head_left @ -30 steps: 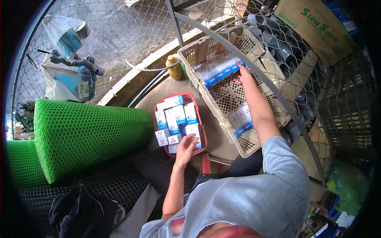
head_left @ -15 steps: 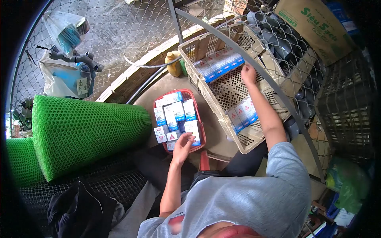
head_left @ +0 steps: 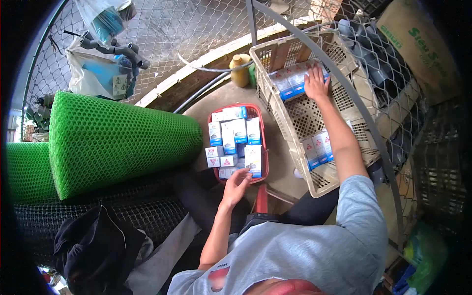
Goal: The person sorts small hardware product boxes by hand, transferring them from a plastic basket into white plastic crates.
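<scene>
My right hand (head_left: 317,85) lies with fingers stretched over the right end of a row of small white-and-blue cartons (head_left: 290,81), at the far end of a beige plastic crate (head_left: 295,132). A second group of similar cartons (head_left: 319,147) stands at the crate's near end. My left hand (head_left: 236,189) rests at the near rim of a red basket (head_left: 266,152), its fingers apart and empty. Its fingertips overlap the lower edge of an upright white carton (head_left: 253,156). More white-and-blue cartons (head_left: 229,137) fill the basket in a loose stack.
Rolls of green plastic mesh (head_left: 123,147) lie to the left. A yellow bottle (head_left: 240,71) stands behind the basket. A metal bar (head_left: 339,81) of a wire fence arches over the crate. Grey pipe fittings (head_left: 371,59) and a brown sack (head_left: 423,49) sit beyond the fence.
My right hand has moved from beside the right end of the far row to flat on top of its cartons. My left hand stays by the basket rim. The camera view has shifted.
</scene>
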A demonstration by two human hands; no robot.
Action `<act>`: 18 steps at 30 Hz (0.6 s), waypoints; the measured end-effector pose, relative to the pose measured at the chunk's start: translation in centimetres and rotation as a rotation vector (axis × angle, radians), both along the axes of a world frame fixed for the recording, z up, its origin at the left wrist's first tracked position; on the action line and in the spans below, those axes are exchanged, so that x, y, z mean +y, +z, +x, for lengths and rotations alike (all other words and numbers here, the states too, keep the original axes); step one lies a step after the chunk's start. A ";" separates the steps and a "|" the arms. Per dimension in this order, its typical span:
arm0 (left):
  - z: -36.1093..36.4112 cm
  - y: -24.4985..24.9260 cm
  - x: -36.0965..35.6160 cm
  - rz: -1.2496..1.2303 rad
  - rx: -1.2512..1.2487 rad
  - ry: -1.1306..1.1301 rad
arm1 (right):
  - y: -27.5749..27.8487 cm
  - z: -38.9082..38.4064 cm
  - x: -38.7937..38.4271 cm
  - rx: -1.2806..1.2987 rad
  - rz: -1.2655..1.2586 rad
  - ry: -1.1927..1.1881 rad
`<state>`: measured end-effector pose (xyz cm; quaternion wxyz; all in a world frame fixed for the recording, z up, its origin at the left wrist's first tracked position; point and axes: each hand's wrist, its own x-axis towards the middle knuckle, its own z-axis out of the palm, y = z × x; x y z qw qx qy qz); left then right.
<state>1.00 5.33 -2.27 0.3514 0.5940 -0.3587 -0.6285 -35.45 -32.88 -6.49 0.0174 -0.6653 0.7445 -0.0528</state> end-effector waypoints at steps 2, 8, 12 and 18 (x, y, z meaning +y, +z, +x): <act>0.5 -0.5 0.6 0.035 0.020 -0.015 | 0.1 0.1 0.0 0.001 0.002 -0.004; 2.2 -0.9 1.4 0.055 0.000 0.039 | 1.1 0.1 -0.3 0.017 0.178 -0.031; 3.6 -0.5 1.1 0.033 -0.039 0.077 | 4.0 0.6 0.5 -0.086 0.295 0.006; 5.7 -2.6 0.6 -0.046 -0.098 0.134 | 10.7 1.3 10.8 -0.782 0.430 0.373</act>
